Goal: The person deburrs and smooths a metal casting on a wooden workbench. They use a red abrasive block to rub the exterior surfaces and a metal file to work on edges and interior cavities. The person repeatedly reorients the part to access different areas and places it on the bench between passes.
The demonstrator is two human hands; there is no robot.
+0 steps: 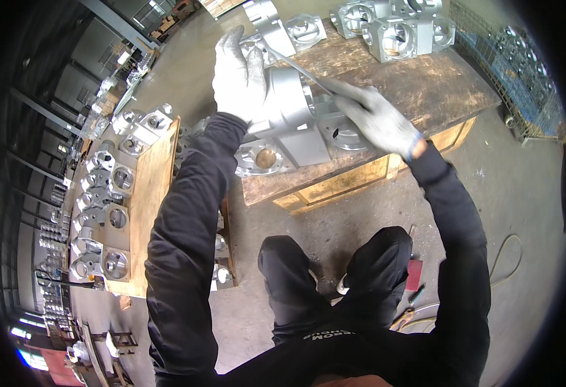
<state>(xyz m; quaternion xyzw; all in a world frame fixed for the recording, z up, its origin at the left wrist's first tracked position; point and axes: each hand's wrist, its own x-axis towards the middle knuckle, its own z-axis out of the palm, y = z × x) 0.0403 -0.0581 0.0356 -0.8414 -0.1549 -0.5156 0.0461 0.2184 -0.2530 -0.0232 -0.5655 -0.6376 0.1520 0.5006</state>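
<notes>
A large silver metal casting [303, 140], with a rounded body and round openings at its lower ends, rests on the worn wooden bench in front of me. My left hand [236, 80], in a pale glove, is at its left side, fingers stretched upward and thumb apart. My right hand [376, 119], also gloved, is closed around the near end of a long thin metal file [299, 68]. The file slants up and left across the top of the casting, its far end close to my left thumb and fingers. Its handle is hidden in my right hand.
More castings [399, 35] stand along the bench's far edge. The wooden bench top [467, 84] extends right, toward a wire-mesh cage [522, 84] of metal parts. At left, a wooden board [157, 168] borders rows of castings [116, 216]. A hose [509, 258] lies on the floor at right.
</notes>
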